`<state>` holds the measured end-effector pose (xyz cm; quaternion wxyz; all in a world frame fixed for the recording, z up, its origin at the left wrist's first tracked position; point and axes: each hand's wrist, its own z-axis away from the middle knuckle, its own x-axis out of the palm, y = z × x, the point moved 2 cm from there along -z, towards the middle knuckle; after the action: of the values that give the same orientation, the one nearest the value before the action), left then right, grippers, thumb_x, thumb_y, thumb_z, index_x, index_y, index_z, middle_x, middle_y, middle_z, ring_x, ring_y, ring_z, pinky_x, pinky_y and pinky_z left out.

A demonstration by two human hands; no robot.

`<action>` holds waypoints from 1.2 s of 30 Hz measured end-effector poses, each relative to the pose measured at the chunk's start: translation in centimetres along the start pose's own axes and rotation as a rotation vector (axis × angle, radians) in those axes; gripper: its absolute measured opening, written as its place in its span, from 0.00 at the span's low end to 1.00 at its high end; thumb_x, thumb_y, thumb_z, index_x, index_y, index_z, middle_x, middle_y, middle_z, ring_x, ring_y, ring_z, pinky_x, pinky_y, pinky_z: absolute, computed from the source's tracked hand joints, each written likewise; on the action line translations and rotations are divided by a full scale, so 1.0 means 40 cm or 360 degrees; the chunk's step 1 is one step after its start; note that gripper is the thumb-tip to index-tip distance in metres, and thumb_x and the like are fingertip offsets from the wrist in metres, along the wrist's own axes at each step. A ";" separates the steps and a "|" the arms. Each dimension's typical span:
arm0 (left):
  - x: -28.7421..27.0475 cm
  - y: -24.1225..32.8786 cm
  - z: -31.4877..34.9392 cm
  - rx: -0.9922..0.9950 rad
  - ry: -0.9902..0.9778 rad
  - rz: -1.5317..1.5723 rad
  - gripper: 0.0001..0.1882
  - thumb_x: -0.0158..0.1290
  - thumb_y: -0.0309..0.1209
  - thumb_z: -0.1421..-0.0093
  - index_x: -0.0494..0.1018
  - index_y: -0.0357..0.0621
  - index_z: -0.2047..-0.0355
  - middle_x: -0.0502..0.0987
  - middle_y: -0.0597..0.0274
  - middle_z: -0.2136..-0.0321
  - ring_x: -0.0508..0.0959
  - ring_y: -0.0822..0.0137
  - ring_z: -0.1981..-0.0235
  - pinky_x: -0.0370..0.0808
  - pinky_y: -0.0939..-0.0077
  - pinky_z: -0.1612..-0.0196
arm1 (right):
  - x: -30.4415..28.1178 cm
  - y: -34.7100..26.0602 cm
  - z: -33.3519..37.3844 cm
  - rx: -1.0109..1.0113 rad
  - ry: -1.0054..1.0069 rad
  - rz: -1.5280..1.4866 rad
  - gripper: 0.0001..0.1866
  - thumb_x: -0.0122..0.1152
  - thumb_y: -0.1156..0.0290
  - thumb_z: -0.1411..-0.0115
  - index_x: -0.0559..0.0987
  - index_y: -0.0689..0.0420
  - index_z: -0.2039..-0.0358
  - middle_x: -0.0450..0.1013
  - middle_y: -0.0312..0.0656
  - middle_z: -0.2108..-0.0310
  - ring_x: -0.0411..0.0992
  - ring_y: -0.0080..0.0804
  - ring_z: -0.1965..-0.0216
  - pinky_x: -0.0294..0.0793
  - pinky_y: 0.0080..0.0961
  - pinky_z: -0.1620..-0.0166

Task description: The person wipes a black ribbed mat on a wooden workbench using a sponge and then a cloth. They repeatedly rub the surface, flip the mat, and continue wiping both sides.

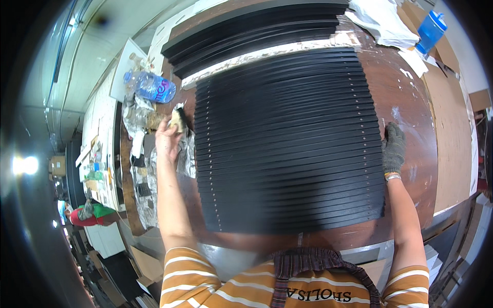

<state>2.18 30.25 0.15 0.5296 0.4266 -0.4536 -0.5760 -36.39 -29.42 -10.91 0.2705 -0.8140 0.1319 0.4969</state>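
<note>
A wide row of black slats [282, 138] lies side by side on the brown table, with a line of small dots near each end. Left of them, my bare left hand [168, 141] is closed round a cream-coloured sponge [177, 121] with a blackened side. Under and beside that hand are stained cloths or papers [186, 156]. My right hand [394, 149], in a grey knitted glove, rests flat on the table against the right ends of the slats, holding nothing, its fingers stretched away from me.
More long black strips [257, 33] are stacked at the far side, behind a paint-smeared white strip [267, 51]. A clear plastic bottle [149, 86] lies at the far left. At the far right are a blue jug [431, 32] and white cloth [382, 23]. Another person [92, 214] is at left.
</note>
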 end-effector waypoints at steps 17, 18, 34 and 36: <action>0.519 0.000 0.308 0.1761 -0.1068 -0.1621 0.16 0.55 0.18 0.47 0.81 0.51 0.60 0.78 0.52 0.51 0.75 0.50 0.44 0.73 0.58 0.41 | -0.002 0.001 -0.012 -0.0118 0.0005 0.0141 0.19 0.57 0.75 0.43 0.79 0.60 0.50 0.76 0.51 0.49 0.72 0.52 0.46 0.69 0.45 0.41; 0.477 -0.018 0.275 0.1757 -0.0924 -0.1673 0.16 0.55 0.18 0.48 0.81 0.50 0.60 0.78 0.51 0.50 0.75 0.49 0.44 0.73 0.58 0.40 | 0.003 0.008 -0.012 -0.0122 0.0011 0.0130 0.19 0.56 0.75 0.43 0.78 0.60 0.49 0.76 0.51 0.50 0.71 0.52 0.46 0.68 0.45 0.41; 0.034 0.018 -0.102 0.0900 0.0065 -0.2379 0.25 0.49 0.14 0.49 0.83 0.48 0.53 0.79 0.52 0.49 0.74 0.47 0.47 0.71 0.58 0.42 | 0.001 0.008 -0.004 -0.0101 -0.0080 0.0163 0.22 0.55 0.75 0.43 0.77 0.60 0.46 0.74 0.51 0.45 0.69 0.52 0.42 0.64 0.45 0.37; 0.017 0.019 -0.109 0.0980 0.0069 -0.2084 0.25 0.51 0.14 0.50 0.82 0.48 0.54 0.78 0.53 0.47 0.73 0.47 0.45 0.69 0.59 0.39 | 0.014 0.028 -0.004 -0.0112 -0.0092 0.0190 0.23 0.55 0.76 0.43 0.76 0.60 0.45 0.73 0.51 0.45 0.69 0.51 0.42 0.64 0.45 0.36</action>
<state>6.53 29.24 -0.11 -0.0595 0.7520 -0.2361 -0.6126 -36.55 -30.42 -11.68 0.2152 -0.7990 0.1548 0.5397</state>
